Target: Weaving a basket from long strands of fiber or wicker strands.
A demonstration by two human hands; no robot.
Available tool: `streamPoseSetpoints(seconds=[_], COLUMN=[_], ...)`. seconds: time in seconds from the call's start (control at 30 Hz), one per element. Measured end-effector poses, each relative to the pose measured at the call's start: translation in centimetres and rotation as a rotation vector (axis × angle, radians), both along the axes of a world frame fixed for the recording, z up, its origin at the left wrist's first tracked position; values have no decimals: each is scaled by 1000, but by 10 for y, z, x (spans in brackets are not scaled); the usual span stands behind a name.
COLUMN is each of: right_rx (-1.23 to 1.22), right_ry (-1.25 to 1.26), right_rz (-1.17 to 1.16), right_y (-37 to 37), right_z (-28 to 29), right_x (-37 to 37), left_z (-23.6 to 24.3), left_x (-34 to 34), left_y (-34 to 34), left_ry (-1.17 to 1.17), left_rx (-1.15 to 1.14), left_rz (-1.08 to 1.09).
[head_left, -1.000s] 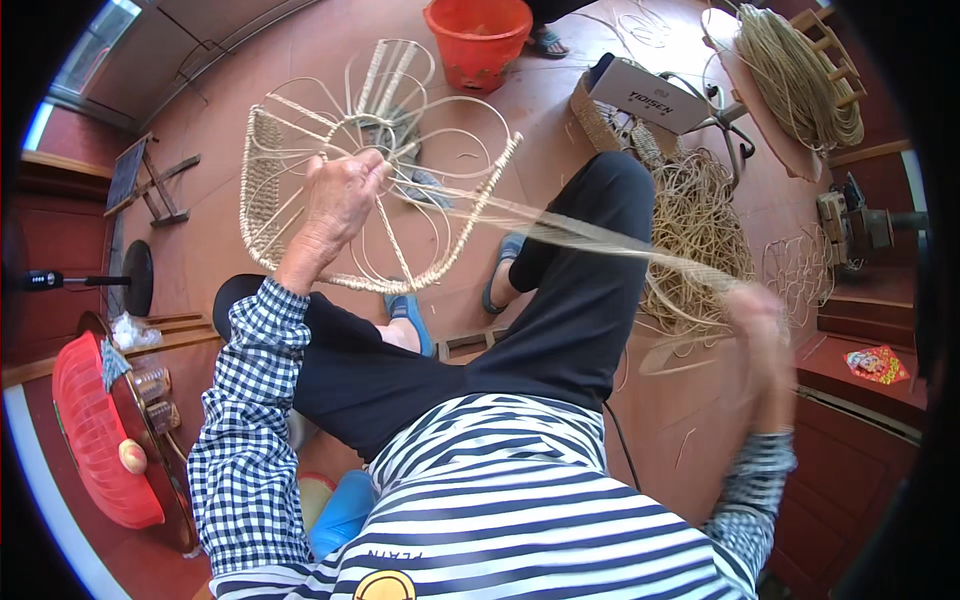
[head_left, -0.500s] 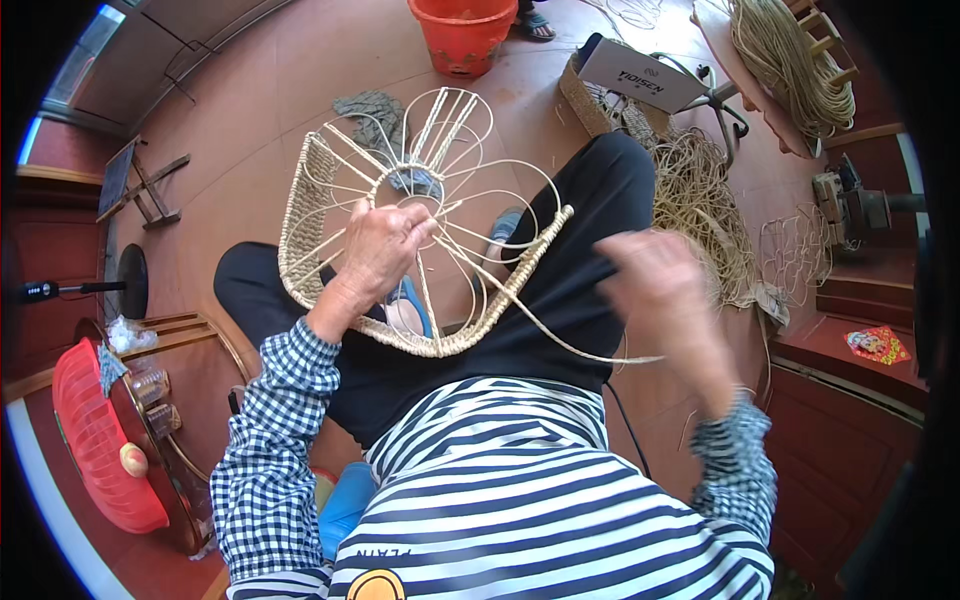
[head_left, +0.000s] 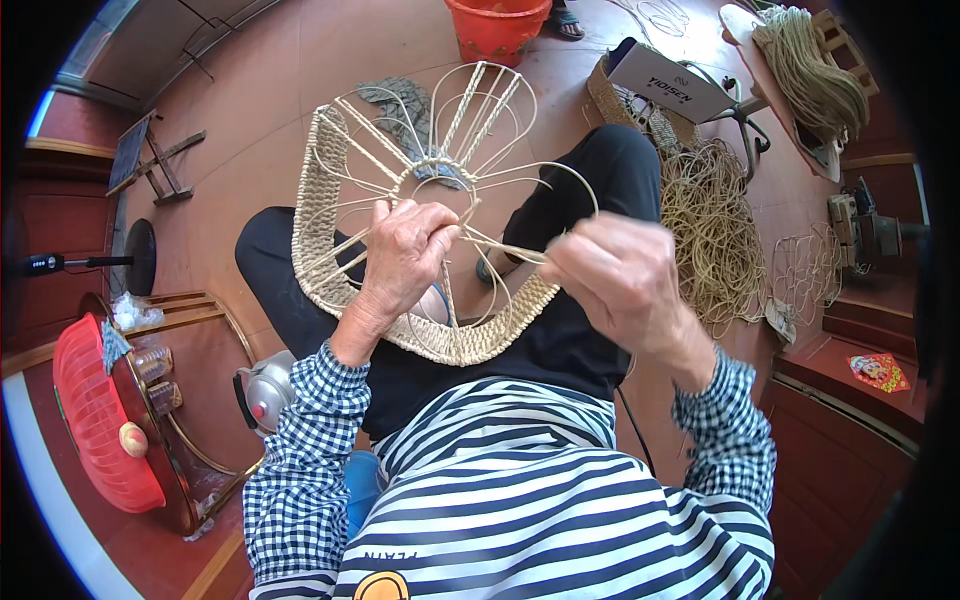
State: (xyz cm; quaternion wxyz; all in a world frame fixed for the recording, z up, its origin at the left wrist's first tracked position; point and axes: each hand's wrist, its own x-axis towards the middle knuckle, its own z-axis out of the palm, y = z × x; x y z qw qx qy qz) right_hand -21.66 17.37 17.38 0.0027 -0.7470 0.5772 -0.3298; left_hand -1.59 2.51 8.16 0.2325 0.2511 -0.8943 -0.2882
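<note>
A partly woven straw-coloured basket (head_left: 322,235) rests on my lap, with a braided wall round its left and near sides. Wire loops and twisted cords run like spokes to a small ring in its middle. Close to that ring, my left hand (head_left: 408,250) pinches the work with thumb and fingers. A thin straw cord (head_left: 505,249) stretches rightward from there to my right hand (head_left: 620,285), which is closed round it and somewhat blurred by motion. The right hand is near the basket's open right end, above my thigh.
On the right floor lies a tangled heap of straw cord (head_left: 710,235), beside a box (head_left: 668,85). A red bucket (head_left: 497,32) and another person's foot (head_left: 566,24) are at the far side. To the left are a metal kettle (head_left: 268,392), a red plastic basket (head_left: 95,420) and a wooden stand (head_left: 165,165).
My right hand has come leftward to the basket and now grips the cord, whose end hung loose before. The basket has tipped a little; my left hand stays by the ring.
</note>
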Motion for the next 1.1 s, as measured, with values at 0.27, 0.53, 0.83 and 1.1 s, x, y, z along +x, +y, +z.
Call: streamPoseSetpoints(seconds=[0.27,0.53,0.83,1.1], right_rx=[-168,-84,-470,171], right_ry=[229,92,441,-104], right_rz=[177,204,-30,-19], right_y=[-179,-212,-261,-79], right_z=[-29,-55,37,-74], right_x=[-28,-23,-73,11], left_z=[-4,-4,-6,-2], left_x=[6,3,3,1], left_y=[17,23,16,16], left_ry=[68,127,178,137], left_rx=[-97,-27,-45,-38], left_rz=[124,340,303,349])
